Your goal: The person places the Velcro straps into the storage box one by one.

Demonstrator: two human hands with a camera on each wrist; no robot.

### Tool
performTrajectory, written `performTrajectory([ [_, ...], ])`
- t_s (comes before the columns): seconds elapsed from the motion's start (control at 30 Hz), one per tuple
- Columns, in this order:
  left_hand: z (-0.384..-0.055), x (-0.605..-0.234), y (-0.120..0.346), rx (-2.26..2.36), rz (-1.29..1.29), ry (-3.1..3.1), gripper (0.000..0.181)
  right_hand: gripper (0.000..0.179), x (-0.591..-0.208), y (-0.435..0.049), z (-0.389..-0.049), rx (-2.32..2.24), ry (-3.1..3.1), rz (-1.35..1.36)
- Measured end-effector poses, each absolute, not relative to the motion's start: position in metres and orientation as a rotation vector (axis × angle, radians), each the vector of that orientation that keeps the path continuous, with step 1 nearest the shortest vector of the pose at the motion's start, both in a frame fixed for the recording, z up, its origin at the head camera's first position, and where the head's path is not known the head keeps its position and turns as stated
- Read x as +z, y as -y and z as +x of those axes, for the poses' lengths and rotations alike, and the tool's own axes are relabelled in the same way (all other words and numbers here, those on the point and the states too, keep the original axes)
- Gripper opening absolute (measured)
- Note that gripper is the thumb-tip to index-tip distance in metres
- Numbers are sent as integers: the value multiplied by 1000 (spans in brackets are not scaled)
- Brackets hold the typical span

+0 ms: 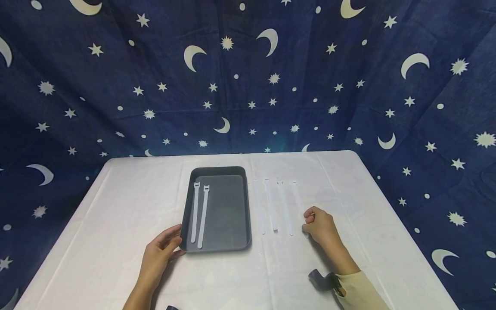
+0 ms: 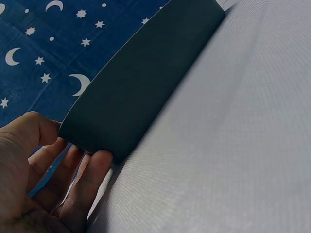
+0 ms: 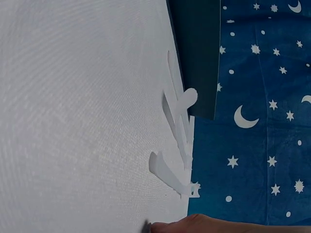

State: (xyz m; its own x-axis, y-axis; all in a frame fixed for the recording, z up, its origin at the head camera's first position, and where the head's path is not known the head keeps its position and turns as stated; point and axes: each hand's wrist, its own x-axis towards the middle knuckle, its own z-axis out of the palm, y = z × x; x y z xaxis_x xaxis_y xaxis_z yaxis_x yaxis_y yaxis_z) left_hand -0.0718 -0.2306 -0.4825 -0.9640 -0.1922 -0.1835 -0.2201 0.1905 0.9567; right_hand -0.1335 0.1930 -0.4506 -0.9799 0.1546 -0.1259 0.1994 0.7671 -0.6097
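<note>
A grey rectangular tray (image 1: 228,206) lies on the white-covered table, with two white slotted-head cable straps (image 1: 203,217) side by side in its left half. My left hand (image 1: 159,247) grips the tray's near-left corner; in the left wrist view its thumb is at the rim and its fingers (image 2: 92,174) rest against the outer wall. Several more white cable straps (image 1: 284,209) lie in a row right of the tray. Over the near end of the rightmost one is my right hand (image 1: 322,226), fingers bent; whether they pinch it is hidden. Curled strap ends (image 3: 165,170) show in the right wrist view.
The table's white cover (image 1: 116,224) has faint creases. A dark blue cloth (image 1: 240,103) with moons and stars hangs behind and at both sides. A dark device (image 1: 323,280) sits on the right wrist, by a pale sleeve (image 1: 360,292).
</note>
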Motion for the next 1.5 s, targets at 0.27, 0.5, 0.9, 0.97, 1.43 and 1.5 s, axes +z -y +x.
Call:
performTrajectory([
  [0.27, -72, -482, 231, 1949, -411, -2393, 46, 24, -449, -197, -137, -1033, -2885, 217],
  [0.5, -72, -482, 231, 1937, -415, -2414, 44, 39, -448, -210, -146, -1237, -2605, 233],
  [0.9, -71, -484, 232, 1950, -374, -2409, 46, 50, -450, -228, -155, -1490, -2208, 263],
  [0.97, -70, -484, 232, 1949, -373, -2408, 47, 51, -449, -229, -155, -1542, -2148, 249],
  [1.43, -71, -482, 231, 1941, -392, -2415, 46, 58, -448, -236, -161, -1722, -1915, 220],
  [1.5, -71, -482, 231, 1939, -393, -2416, 46, 58, -446, -236, -161, -1735, -1901, 224],
])
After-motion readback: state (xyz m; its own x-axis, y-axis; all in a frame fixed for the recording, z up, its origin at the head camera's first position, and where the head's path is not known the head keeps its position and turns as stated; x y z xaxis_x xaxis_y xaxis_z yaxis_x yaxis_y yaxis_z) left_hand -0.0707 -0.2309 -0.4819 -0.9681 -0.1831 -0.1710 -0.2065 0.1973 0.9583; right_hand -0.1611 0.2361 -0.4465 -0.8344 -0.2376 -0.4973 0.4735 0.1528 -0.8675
